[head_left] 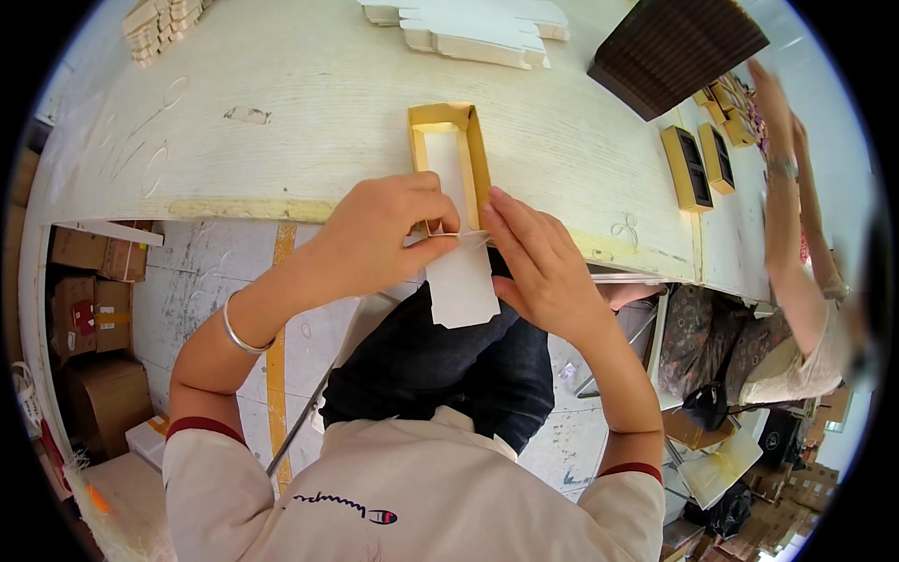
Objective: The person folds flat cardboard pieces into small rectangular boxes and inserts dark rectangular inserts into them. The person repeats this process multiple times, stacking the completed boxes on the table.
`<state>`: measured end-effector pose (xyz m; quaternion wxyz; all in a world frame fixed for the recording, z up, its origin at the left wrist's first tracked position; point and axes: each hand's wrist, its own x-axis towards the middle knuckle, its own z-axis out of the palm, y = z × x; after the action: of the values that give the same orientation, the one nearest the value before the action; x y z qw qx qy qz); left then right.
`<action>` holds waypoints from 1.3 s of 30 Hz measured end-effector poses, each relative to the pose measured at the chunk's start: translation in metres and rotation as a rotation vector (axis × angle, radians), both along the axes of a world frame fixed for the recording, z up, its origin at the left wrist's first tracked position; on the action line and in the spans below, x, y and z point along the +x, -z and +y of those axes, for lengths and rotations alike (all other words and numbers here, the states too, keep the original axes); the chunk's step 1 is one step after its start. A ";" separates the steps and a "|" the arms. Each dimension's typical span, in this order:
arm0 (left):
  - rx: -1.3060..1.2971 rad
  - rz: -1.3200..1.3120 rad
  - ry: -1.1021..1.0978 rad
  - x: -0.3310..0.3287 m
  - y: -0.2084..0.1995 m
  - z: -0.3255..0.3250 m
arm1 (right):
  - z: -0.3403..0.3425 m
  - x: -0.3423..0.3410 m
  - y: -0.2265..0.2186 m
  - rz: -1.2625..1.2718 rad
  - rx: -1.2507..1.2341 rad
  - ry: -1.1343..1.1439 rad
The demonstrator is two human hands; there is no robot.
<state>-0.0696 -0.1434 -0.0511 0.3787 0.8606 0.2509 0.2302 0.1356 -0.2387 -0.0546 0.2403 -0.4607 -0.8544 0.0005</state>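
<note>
A narrow gold cardboard box (478, 155) with a pale inside lies on the table's near edge, its long side pointing away from me. Its near end is unfolded, and a white end flap (464, 286) hangs out over my lap. My left hand (393, 220) pinches the near left corner, where the flap meets the tray, between thumb and fingers. On the other side, my right hand (543, 262) grips the near right corner, with its fingers together along the wall and the thumb beside the flap. The fingers partly hide the crease.
Flat white box blanks (478, 28) are stacked at the far side of the table (300, 112). Folded pieces (159, 28) sit far left. At right stand a dark stack (674, 56) and gold boxes with black inserts (688, 169), near another person's arms (787, 187).
</note>
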 end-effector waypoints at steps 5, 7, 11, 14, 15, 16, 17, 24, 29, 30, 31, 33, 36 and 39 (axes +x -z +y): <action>-0.328 0.026 0.057 -0.007 -0.014 0.010 | 0.010 -0.008 0.010 0.033 0.074 -0.039; -0.336 -0.024 0.113 -0.010 -0.011 0.013 | 0.014 -0.007 0.011 0.200 -0.006 -0.072; -0.238 -0.074 0.215 -0.018 -0.006 0.015 | 0.023 -0.008 0.009 0.635 -0.310 -0.084; -0.256 0.044 0.130 -0.011 -0.007 0.009 | 0.025 -0.016 0.014 0.755 -0.302 -0.040; -0.268 0.105 0.071 -0.009 -0.009 0.004 | 0.025 -0.020 0.016 0.765 -0.254 -0.034; -0.210 0.024 0.060 -0.008 -0.006 0.001 | 0.023 -0.024 0.013 0.828 -0.255 0.018; -0.152 -0.057 0.049 -0.006 0.001 -0.002 | 0.020 -0.027 0.006 0.890 -0.255 0.072; 0.148 -0.213 0.103 -0.007 0.019 -0.001 | 0.017 -0.019 0.023 0.863 -0.214 0.016; 0.092 -0.231 0.068 -0.004 0.030 -0.002 | 0.016 -0.031 0.014 1.138 -0.273 0.144; 0.033 -0.262 0.048 -0.002 0.031 -0.001 | 0.017 -0.032 0.013 1.035 -0.221 0.159; -0.073 -0.317 0.049 -0.002 0.029 0.000 | 0.017 -0.033 0.012 0.934 -0.166 0.177; -0.283 -0.427 0.055 0.000 0.020 0.002 | 0.018 -0.029 0.011 0.521 -0.009 0.198; -0.122 -0.182 -0.041 -0.002 0.004 -0.002 | 0.016 -0.033 0.017 0.255 0.156 0.237; 0.221 -0.123 -0.120 -0.001 0.012 -0.013 | 0.022 -0.033 0.018 0.135 0.214 0.176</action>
<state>-0.0702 -0.1567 -0.0629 0.2816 0.8648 0.2515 0.3309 0.1027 -0.2166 -0.0724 0.3441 -0.5046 -0.7877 -0.0806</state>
